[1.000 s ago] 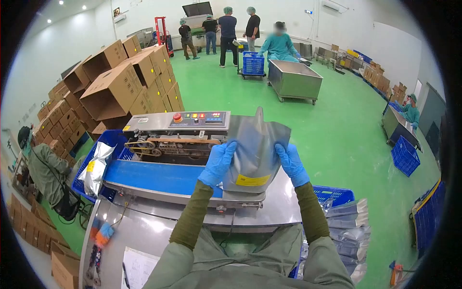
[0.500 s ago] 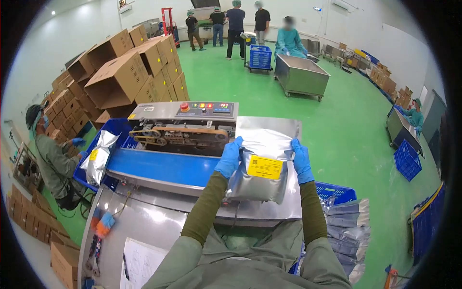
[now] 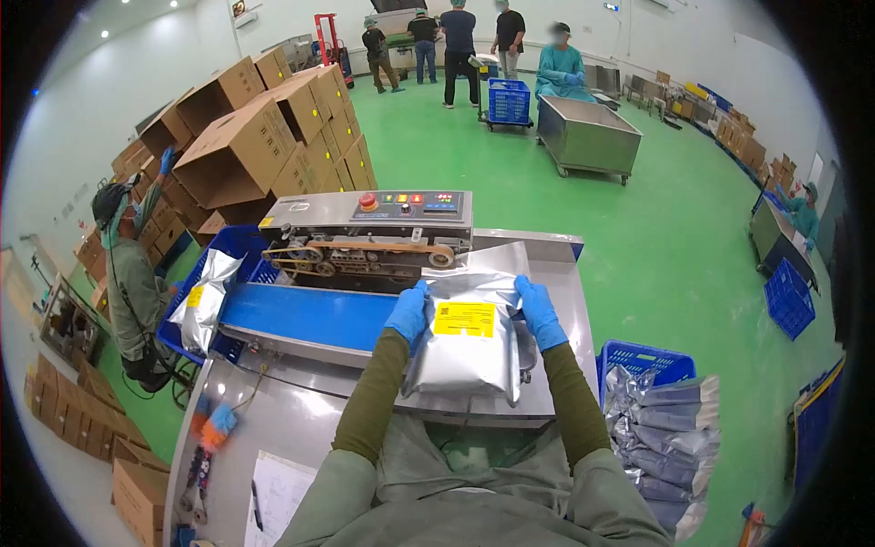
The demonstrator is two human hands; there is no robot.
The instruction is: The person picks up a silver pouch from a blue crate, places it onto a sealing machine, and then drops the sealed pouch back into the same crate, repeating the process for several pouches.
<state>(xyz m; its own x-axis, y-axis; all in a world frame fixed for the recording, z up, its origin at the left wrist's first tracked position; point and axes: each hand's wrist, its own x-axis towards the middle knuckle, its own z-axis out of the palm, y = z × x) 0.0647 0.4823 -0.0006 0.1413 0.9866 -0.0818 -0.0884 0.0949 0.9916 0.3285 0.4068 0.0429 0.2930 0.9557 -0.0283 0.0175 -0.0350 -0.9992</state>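
Observation:
A filled silver foil pouch point(image 3: 460, 369) with a yellow label point(image 3: 464, 319) is held between my two hands at the right end of a band sealer point(image 3: 314, 211). My left hand point(image 3: 407, 311) is closed on the pouch's upper left side, beside the end of the blue conveyor belt point(image 3: 305, 314). On the upper right side, my right hand point(image 3: 540, 313) grips the foil. The pouch's flat top edge slants up to the right, its left part close to the sealer's right end; whether it is inside the sealer I cannot tell. Both hands wear blue gloves.
Another foil pouch point(image 3: 208, 301) lies at the belt's left end, over a blue crate point(image 3: 239, 242). Several foil pouches point(image 3: 670, 442) fill a crate point(image 3: 652, 360) on my right. Paper point(image 3: 278, 497) and a pen lie on the steel table. A co-worker point(image 3: 137, 283) sits left, near stacked cartons point(image 3: 228, 150).
Both hands have brought the pouch left and lower, closer to the sealer's right end. The co-worker on the left has raised a gloved hand toward the cartons. My view has shifted slightly.

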